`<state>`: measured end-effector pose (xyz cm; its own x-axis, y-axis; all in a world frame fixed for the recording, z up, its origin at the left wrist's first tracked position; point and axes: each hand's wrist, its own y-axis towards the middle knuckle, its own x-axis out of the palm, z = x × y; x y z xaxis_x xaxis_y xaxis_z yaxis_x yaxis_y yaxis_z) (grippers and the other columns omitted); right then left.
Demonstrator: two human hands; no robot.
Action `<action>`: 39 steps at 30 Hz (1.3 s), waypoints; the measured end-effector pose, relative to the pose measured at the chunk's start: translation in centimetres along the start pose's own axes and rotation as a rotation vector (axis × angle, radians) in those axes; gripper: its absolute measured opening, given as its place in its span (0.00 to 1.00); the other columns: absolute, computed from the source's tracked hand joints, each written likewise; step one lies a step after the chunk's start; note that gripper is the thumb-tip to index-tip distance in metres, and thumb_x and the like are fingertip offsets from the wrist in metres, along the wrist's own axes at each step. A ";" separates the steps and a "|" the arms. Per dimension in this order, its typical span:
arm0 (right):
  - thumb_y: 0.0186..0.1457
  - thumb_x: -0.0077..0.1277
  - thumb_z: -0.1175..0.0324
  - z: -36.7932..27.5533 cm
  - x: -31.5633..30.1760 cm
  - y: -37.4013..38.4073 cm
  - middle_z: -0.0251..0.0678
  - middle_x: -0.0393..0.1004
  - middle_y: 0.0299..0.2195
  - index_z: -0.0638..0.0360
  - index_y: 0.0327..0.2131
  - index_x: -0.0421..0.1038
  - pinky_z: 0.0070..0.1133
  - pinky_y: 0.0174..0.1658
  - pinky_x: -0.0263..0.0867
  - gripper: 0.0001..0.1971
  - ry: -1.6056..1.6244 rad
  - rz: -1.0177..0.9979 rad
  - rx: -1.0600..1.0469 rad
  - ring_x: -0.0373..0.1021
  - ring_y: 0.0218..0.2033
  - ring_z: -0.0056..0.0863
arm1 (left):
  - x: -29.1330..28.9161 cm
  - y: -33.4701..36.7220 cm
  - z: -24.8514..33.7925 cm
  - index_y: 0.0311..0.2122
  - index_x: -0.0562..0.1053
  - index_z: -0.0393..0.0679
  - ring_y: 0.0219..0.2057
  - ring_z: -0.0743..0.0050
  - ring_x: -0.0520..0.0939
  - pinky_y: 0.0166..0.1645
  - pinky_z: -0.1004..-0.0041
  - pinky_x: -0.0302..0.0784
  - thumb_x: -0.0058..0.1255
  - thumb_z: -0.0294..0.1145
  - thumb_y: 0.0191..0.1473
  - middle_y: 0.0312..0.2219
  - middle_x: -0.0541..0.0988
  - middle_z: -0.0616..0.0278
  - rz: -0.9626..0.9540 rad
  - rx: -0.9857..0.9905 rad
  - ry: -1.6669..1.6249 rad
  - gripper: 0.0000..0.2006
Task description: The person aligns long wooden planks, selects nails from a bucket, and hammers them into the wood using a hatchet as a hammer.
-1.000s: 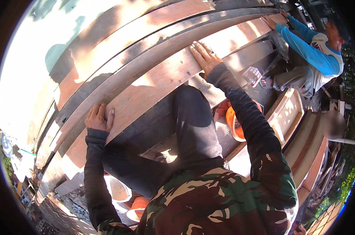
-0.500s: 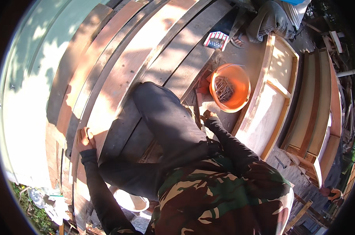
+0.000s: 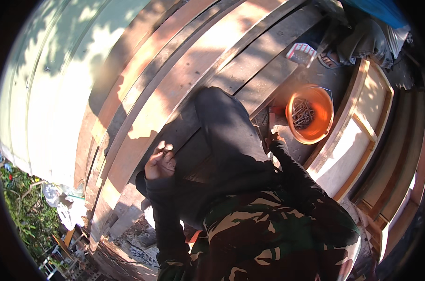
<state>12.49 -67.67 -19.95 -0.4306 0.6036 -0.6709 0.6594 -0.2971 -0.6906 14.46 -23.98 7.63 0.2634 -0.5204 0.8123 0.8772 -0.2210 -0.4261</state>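
My left hand (image 3: 160,162) is raised over the edge of the long wooden planks (image 3: 175,89), beside my bent knee. Its fingers are curled together; whatever they pinch is too small to make out. On the other side of my leg, my right hand (image 3: 275,137) is low down near an orange bucket (image 3: 321,117). Its fingers look closed, but shadow and my sleeve hide what is in them. Inside the bucket lies a pile of thin, rusty-looking nails (image 3: 303,114).
A shallow wooden frame with a pale panel (image 3: 346,152) stands right of the bucket, with another wooden piece (image 3: 386,154) beyond it. A person's sandalled foot (image 3: 329,59) is at the far right, near a red-and-white box (image 3: 301,53). Pale sheeting (image 3: 58,122) covers the left.
My left hand has lifted off the plank and come right, toward my knee, turning palm up. My right hand stays near the bucket. The whole view has shifted and turned.
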 end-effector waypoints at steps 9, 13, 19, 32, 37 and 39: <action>0.43 0.54 0.50 -0.5 2.1 3.1 0.49 0.73 0.41 0.58 0.45 0.60 0.34 0.45 0.67 0.29 -0.200 0.048 0.128 0.70 0.45 0.46 | 2.7 0.9 -6.7 0.52 0.64 0.32 0.55 0.48 0.67 0.59 0.57 0.65 0.38 0.15 0.51 0.52 0.66 0.41 -0.061 0.043 -0.083 0.20; 0.46 0.53 0.53 1.2 2.2 2.6 0.43 0.74 0.27 0.57 0.39 0.61 0.31 0.31 0.68 0.22 0.055 0.131 -0.079 0.73 0.29 0.41 | 2.1 0.5 -7.4 0.52 0.64 0.33 0.52 0.49 0.71 0.56 0.58 0.68 0.41 0.16 0.52 0.50 0.68 0.43 -0.017 0.049 -0.008 0.20; 0.54 0.45 0.70 -0.2 -0.4 -1.5 0.29 0.61 0.13 0.54 0.34 0.61 0.23 0.13 0.55 0.05 0.604 0.003 -0.139 0.59 0.10 0.21 | 1.1 0.6 -9.1 0.51 0.64 0.32 0.49 0.51 0.73 0.55 0.59 0.70 0.45 0.13 0.50 0.47 0.71 0.45 0.206 0.038 -0.085 0.21; 0.51 0.49 0.66 0.8 -0.8 -1.0 0.33 0.67 0.17 0.56 0.34 0.65 0.24 0.16 0.61 0.08 0.650 -0.123 -0.091 0.64 0.13 0.25 | -0.5 -0.5 -9.6 0.58 0.56 0.32 0.58 0.49 0.63 0.59 0.54 0.61 0.42 0.17 0.42 0.57 0.61 0.43 -0.120 0.059 -0.235 0.33; 0.50 0.51 0.63 2.9 1.2 1.1 0.39 0.72 0.23 0.59 0.35 0.67 0.29 0.30 0.68 0.12 0.075 0.287 -0.363 0.71 0.26 0.33 | -1.1 -0.1 -10.0 0.59 0.55 0.36 0.61 0.50 0.58 0.61 0.53 0.58 0.43 0.14 0.44 0.58 0.59 0.45 -0.155 0.063 -0.113 0.33; 0.50 0.51 0.62 -1.7 -0.6 -0.8 0.40 0.73 0.25 0.60 0.35 0.68 0.29 0.35 0.68 0.13 0.190 0.417 -0.432 0.72 0.30 0.34 | -0.8 -0.3 -10.0 0.59 0.55 0.37 0.61 0.51 0.58 0.61 0.53 0.58 0.44 0.15 0.45 0.58 0.58 0.45 -0.181 0.116 -0.099 0.32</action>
<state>13.33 -66.55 -18.53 0.0077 0.6342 -0.7731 0.9547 -0.2346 -0.1829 10.00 -31.70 3.11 0.1304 -0.3960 0.9090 0.9527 -0.2039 -0.2255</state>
